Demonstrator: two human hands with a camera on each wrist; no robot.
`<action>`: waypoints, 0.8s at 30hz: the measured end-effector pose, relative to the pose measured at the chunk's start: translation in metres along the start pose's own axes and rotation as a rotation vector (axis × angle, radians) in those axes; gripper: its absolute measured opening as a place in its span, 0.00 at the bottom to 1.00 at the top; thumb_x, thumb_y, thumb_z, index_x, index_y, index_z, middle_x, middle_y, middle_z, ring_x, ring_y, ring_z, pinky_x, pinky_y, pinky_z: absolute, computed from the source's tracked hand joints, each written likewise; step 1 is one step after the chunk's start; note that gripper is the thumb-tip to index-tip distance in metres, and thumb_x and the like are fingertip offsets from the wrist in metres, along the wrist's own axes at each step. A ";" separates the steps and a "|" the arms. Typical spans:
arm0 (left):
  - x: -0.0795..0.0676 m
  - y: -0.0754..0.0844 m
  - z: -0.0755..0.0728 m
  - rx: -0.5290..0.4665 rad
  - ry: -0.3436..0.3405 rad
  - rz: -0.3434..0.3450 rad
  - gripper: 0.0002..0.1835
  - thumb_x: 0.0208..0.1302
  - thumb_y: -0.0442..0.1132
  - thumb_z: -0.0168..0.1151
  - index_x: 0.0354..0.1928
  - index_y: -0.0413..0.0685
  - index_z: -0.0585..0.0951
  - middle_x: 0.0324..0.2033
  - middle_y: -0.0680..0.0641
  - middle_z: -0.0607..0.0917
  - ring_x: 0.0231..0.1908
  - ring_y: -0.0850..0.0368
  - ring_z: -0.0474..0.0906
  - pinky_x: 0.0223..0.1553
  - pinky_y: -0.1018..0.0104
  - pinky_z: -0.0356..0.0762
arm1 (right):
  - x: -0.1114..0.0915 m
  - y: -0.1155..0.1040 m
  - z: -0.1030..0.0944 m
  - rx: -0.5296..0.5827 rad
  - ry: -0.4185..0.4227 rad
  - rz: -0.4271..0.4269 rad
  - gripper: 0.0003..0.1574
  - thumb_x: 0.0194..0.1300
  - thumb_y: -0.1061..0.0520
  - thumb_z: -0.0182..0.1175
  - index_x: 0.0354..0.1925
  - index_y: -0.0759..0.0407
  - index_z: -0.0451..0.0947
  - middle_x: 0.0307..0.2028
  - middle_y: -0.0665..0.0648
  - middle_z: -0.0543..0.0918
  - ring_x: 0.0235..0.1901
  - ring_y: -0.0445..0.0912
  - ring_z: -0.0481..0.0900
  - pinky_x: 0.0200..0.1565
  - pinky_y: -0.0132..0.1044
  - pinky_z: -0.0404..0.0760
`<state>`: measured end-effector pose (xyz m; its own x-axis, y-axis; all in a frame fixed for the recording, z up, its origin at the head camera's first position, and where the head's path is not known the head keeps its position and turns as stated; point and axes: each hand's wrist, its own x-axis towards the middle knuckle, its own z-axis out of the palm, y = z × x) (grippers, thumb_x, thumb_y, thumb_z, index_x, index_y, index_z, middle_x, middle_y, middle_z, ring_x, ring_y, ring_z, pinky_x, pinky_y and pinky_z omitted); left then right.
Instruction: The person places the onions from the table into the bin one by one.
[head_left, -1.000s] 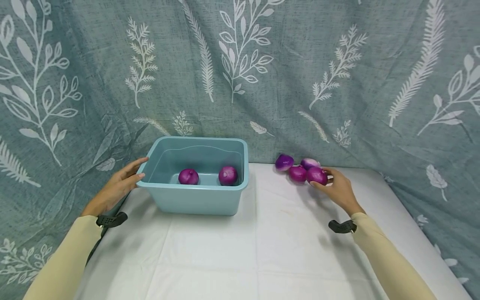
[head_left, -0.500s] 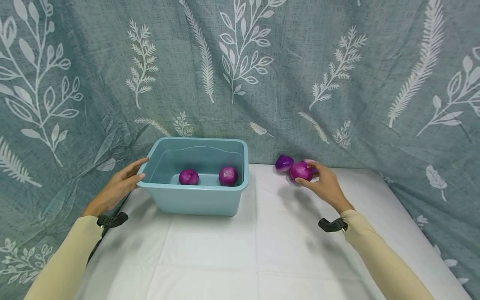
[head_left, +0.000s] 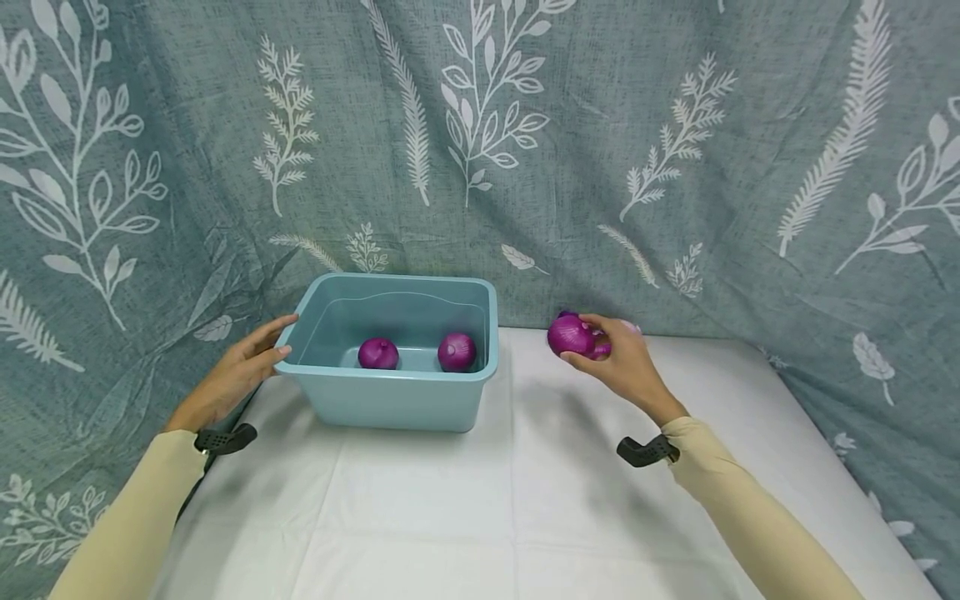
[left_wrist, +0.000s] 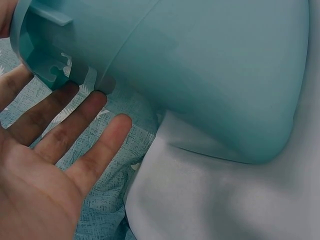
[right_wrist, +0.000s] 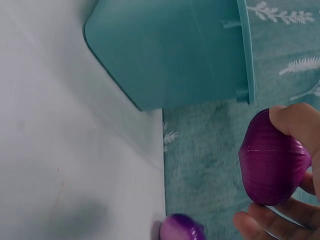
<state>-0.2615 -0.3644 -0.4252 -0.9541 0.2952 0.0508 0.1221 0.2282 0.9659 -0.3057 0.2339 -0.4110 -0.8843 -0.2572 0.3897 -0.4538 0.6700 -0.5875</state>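
Note:
In the head view my right hand (head_left: 622, 358) holds a red onion (head_left: 570, 335) above the back of the table. The right wrist view shows thumb and fingers around this smooth purple onion (right_wrist: 274, 159). More red onions lie behind it, largely hidden by the hand and the held one; one has a pale end (head_left: 632, 326). My left hand (head_left: 236, 375) rests at the left rim of a light blue plastic bin (head_left: 390, 400). In the left wrist view its fingers (left_wrist: 70, 127) are fairly straight, tips at the rim. Two red onions (head_left: 377, 353) sit apart inside the bin.
A white cloth (head_left: 420, 508) covers the table. Behind it and at both sides hangs a blue-grey curtain (head_left: 555, 208) with white leaf prints, close behind the bin and the onions. Another onion (right_wrist: 181, 229) lies by the table's back edge in the right wrist view.
My right hand has carried the held red onion leftward, over the other onions, toward the bin. The left hand, the bin and the two onions inside have stayed in place.

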 end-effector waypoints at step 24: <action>0.001 -0.002 0.000 -0.013 -0.010 0.016 0.32 0.83 0.45 0.50 0.82 0.67 0.54 0.82 0.51 0.42 0.80 0.43 0.38 0.57 0.69 0.74 | 0.010 -0.073 0.018 0.150 -0.026 -0.139 0.44 0.58 0.44 0.79 0.68 0.54 0.75 0.58 0.55 0.80 0.42 0.49 0.83 0.43 0.45 0.88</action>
<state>-0.2626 -0.3646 -0.4271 -0.9494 0.3076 0.0636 0.1333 0.2110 0.9684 -0.2835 0.1700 -0.3766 -0.8138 -0.3590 0.4571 -0.5811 0.5158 -0.6295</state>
